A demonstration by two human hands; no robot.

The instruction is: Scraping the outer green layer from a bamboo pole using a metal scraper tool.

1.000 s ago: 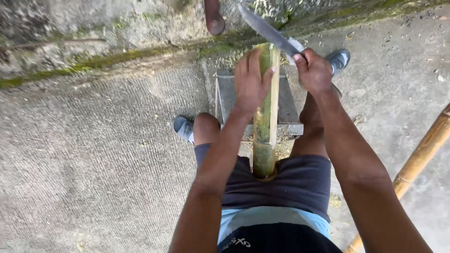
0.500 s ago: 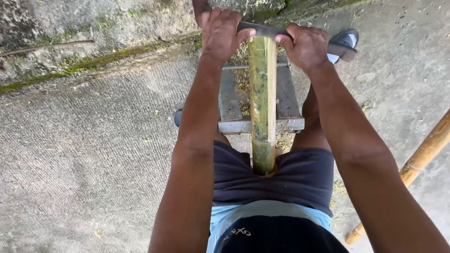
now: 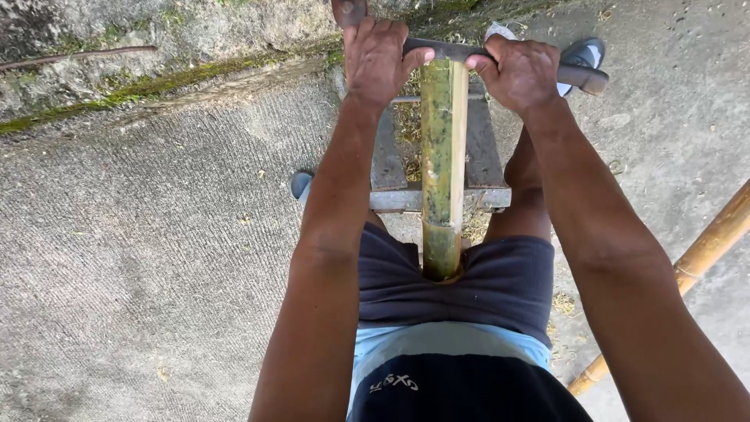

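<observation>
Your right hand now clenches the knife's handle and your left hand, which a second ago steadied the bamboo pole, presses down on the blade lying between them across the pole's far end, so the split looks begun.

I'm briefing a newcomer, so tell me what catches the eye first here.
At centre, a green bamboo pole runs from the person's lap out over a small wooden stand. Across its far end lies a blade, gripped by the left hand and right hand. Another bamboo pole slants along the right edge.
</observation>
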